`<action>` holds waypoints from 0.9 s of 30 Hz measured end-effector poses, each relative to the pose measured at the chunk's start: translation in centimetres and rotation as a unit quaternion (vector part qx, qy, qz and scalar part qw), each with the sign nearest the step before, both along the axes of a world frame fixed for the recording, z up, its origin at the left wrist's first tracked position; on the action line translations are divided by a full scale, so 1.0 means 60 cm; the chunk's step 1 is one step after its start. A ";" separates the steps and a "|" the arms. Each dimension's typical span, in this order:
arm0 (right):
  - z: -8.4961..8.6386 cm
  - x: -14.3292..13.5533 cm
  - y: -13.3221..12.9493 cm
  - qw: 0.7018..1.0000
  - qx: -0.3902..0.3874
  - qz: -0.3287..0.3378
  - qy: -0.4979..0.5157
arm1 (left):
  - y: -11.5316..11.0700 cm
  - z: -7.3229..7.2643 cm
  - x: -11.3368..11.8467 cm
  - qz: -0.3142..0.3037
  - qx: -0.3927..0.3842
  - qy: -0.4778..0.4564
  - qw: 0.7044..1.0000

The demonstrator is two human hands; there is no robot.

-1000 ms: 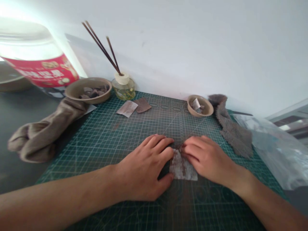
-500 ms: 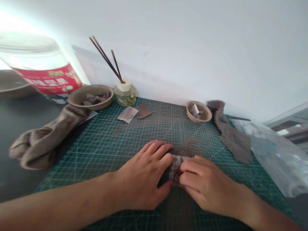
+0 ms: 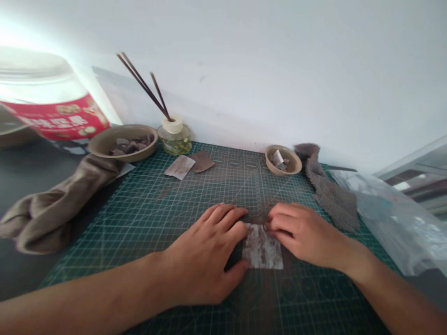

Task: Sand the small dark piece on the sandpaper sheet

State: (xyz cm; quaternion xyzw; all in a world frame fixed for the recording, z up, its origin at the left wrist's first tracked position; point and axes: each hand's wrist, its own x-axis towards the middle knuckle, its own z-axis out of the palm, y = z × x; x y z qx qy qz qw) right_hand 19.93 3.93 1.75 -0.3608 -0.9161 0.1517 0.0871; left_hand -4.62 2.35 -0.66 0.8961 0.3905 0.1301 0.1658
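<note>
A pale, brown-stained square sheet (image 3: 262, 249) lies flat on the green cutting mat (image 3: 139, 218). My left hand (image 3: 209, 253) rests on the mat with thumb and fingers apart, their tips at the sheet's left edge. Bent and pressed together, the fingers of my right hand (image 3: 300, 232) are at the sheet's upper right corner. What they pinch, if anything, is hidden. Brown dust marks the mat around the sheet.
Behind are two square pieces (image 3: 180, 167), a reed diffuser (image 3: 175, 136), a bowl of stone chips (image 3: 101, 144) and a smaller bowl (image 3: 295, 165). Brown cloth (image 3: 52, 209) lies left; a grey cloth (image 3: 331, 200) and clear plastic (image 3: 394, 223) lie right.
My right hand has moved up and away from the sheet's middle to its upper right corner, uncovering most of the sheet. My left hand stays in place. The view has shifted slightly.
</note>
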 end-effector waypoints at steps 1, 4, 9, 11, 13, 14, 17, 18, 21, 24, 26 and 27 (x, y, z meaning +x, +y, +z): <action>0.001 0.002 -0.001 0.999 -0.022 0.029 -0.005 | 0.000 0.000 0.000 0.000 -0.001 0.001 1.000; -0.002 0.002 -0.005 0.997 -0.004 0.074 0.010 | 0.000 0.000 0.001 -0.008 -0.006 0.007 1.000; -0.004 0.003 0.007 1.000 0.009 0.008 0.021 | 0.002 -0.001 0.001 -0.006 0.001 0.010 1.000; 0.000 0.005 0.006 0.998 -0.025 0.052 -0.004 | 0.002 -0.001 0.000 -0.009 0.003 0.006 1.000; 0.000 0.004 0.002 0.997 -0.006 0.074 -0.010 | 0.001 -0.001 0.000 -0.015 0.002 0.005 1.000; -0.001 0.003 0.000 0.998 0.014 0.066 -0.004 | 0.001 -0.001 0.000 -0.017 0.003 0.005 1.000; -0.007 0.000 0.001 0.999 0.039 -0.003 0.020 | 0.002 -0.001 0.000 -0.015 0.008 0.005 1.000; -0.009 0.000 0.001 0.999 0.029 -0.015 0.021 | 0.002 -0.001 0.001 -0.012 0.009 0.005 1.000; -0.010 -0.004 -0.002 0.999 -0.008 0.029 0.016 | 0.003 -0.001 0.002 -0.008 0.004 0.007 1.000; -0.008 -0.008 -0.009 0.999 0.011 0.028 0.015 | 0.002 -0.001 0.002 -0.007 0.001 0.004 1.000; -0.005 -0.008 -0.011 1.000 0.019 -0.004 0.010 | 0.001 -0.001 0.001 -0.003 -0.003 0.005 1.000; -0.005 -0.008 -0.012 1.000 0.013 -0.006 0.005 | 0.001 0.000 0.001 -0.002 -0.005 0.005 1.000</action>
